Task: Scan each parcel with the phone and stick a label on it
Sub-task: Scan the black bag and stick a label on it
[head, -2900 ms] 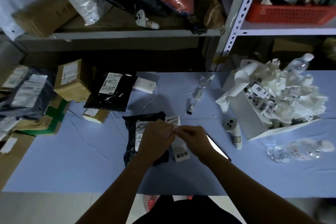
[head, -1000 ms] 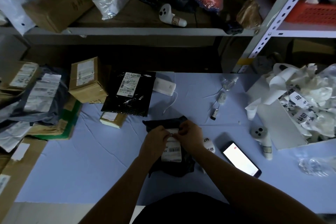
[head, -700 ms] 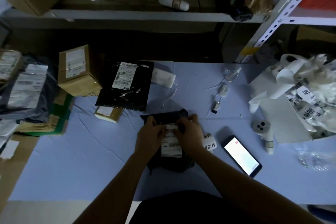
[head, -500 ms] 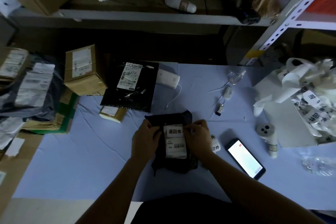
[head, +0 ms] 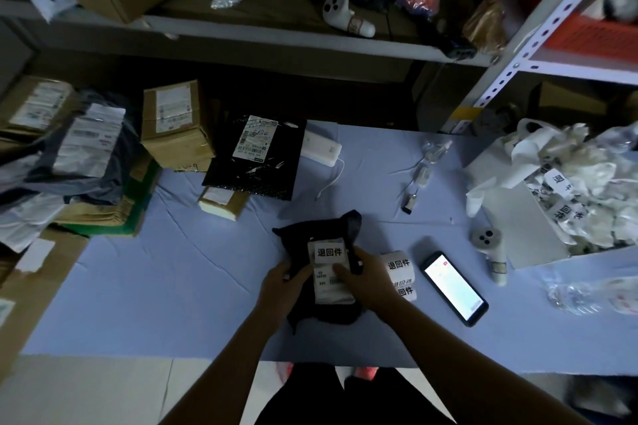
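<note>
A small black parcel (head: 319, 231) lies on the blue table in front of me, with a white shipping slip and a fresh white label (head: 329, 252) stuck at its top. My left hand (head: 281, 285) grips the parcel's left side. My right hand (head: 366, 281) holds its right side, thumb on the slip. A roll of the same labels (head: 400, 269) lies just right of my right hand. The phone (head: 454, 286) rests face up, screen lit, further right.
Parcels are piled at the left: brown boxes (head: 172, 128), a grey bag (head: 86, 152), a black bag (head: 255, 155). A white power bank (head: 321, 148) with a cable lies behind. A box of crumpled label backing (head: 569, 203), a white controller (head: 490, 248) and plastic bottles sit at the right.
The label went from my fingers onto the parcel's slip. My hands slid from the label down to the parcel's sides, and the view shifted so the roll shows beside my right hand.
</note>
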